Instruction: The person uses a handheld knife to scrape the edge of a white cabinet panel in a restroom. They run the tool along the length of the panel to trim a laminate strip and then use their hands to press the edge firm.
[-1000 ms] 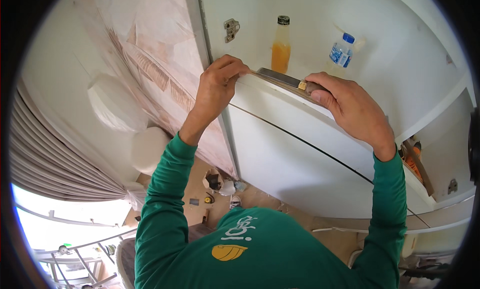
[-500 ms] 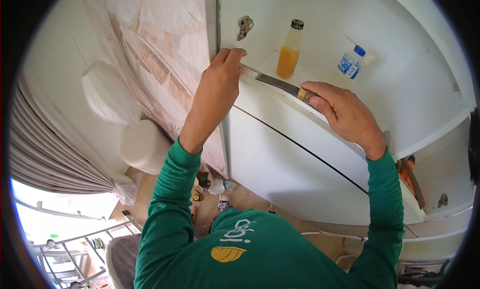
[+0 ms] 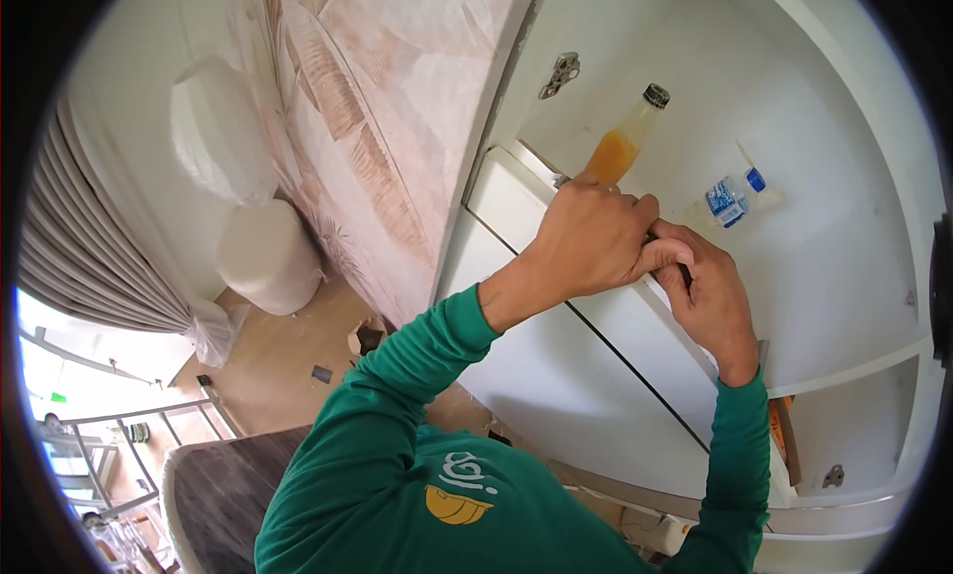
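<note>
My left hand (image 3: 596, 234) is closed, its fingers curled over the chisel at the cabinet's front panel edge, and its thumb reaches toward the other hand. Just right of it, my right hand (image 3: 707, 291) is closed around the chisel's handle, which is mostly hidden. A little of the dark metal chisel (image 3: 562, 180) shows past the left fingers; the rest of its blade is covered. Beyond the fingertips lies a narrow pale strip (image 3: 539, 163) along the panel's top edge. Close behind my left hand stands a bottle of orange liquid (image 3: 617, 152) with a dark cap.
A small clear bottle (image 3: 727, 203) with a blue label and cap sits inside the white cabinet (image 3: 814, 266). A metal hinge (image 3: 560, 74) is fixed to its left side wall. Plastic-wrapped stools (image 3: 270, 256), a grey curtain (image 3: 109, 226) and a dark-topped table (image 3: 233, 500) are at left.
My left hand has moved right from the panel's left end, over the chisel's blade and close to my right hand. The view has shifted, with the cabinet now lower and farther right.
</note>
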The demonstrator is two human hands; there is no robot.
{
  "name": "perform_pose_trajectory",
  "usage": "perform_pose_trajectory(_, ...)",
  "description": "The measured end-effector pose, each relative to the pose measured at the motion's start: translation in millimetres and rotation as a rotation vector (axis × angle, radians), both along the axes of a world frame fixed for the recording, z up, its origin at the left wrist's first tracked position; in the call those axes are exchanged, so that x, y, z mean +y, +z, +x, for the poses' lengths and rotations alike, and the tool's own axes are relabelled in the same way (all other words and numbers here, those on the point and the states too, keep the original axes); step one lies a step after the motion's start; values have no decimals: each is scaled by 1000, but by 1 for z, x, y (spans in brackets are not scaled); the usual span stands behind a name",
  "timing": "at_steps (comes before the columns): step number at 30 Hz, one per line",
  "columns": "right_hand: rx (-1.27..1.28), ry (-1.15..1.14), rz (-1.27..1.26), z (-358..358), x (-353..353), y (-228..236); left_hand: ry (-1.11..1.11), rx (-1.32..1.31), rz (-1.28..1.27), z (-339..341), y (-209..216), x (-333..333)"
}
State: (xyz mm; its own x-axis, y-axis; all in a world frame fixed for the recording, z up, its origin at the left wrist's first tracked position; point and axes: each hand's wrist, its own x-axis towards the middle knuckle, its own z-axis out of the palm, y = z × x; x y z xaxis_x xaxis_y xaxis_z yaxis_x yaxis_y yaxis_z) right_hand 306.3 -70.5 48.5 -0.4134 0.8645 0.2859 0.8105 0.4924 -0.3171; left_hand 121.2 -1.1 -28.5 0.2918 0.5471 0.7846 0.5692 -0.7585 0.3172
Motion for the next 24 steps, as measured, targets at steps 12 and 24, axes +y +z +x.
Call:
perform_pose_trajectory(12,35,70,22,4,8,-5,-112,-232,28,-8,-5,-3)
perform_pose_trajectory(24,232,-74,180,9,-7,8,16,93,76,-118,25,-9)
